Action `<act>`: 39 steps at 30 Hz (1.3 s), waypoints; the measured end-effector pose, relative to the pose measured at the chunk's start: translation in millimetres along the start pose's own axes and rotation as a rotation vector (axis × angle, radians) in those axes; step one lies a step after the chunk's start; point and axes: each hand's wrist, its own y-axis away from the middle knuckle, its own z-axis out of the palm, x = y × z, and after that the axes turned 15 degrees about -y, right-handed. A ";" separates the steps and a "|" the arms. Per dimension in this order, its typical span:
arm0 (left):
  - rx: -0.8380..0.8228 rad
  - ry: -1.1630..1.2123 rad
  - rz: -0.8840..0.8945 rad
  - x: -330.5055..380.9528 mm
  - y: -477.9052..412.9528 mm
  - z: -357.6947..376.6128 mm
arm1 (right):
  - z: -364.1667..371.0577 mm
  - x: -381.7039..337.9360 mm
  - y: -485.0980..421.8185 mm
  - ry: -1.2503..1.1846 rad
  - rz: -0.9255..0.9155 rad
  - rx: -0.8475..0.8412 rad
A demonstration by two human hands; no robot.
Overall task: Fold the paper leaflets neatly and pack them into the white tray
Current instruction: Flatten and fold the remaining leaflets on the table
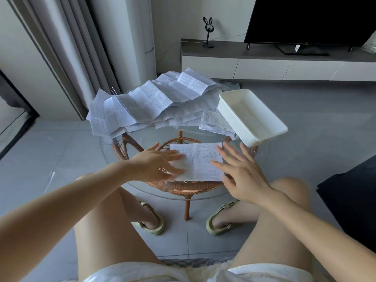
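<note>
leaflet [203, 159] illegible, edge under left hand [157, 164]

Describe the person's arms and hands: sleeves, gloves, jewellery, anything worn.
No sleeves show: both arms are bare as far as the frame's edge. The left hand and the right hand wear no gloves, and no watch, bracelet or ring is visible on either.

Left hand [157, 164] and right hand [239, 169], fingers spread, press a leaflet [200, 161] flat on the counter [114, 159], near the white tray [251, 117].
</note>
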 end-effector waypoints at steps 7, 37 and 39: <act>0.143 -0.249 -0.123 23.2 -8.7 -15.5 | 9.1 -7.4 17.0 0.064 -0.212 -0.208; 0.789 0.373 -0.505 64.8 33.9 53.8 | 16.5 -26.4 -24.1 -0.595 0.127 0.034; 0.806 0.328 -0.595 69.7 31.4 55.6 | 16.5 -26.4 -30.9 -0.587 0.174 0.026</act>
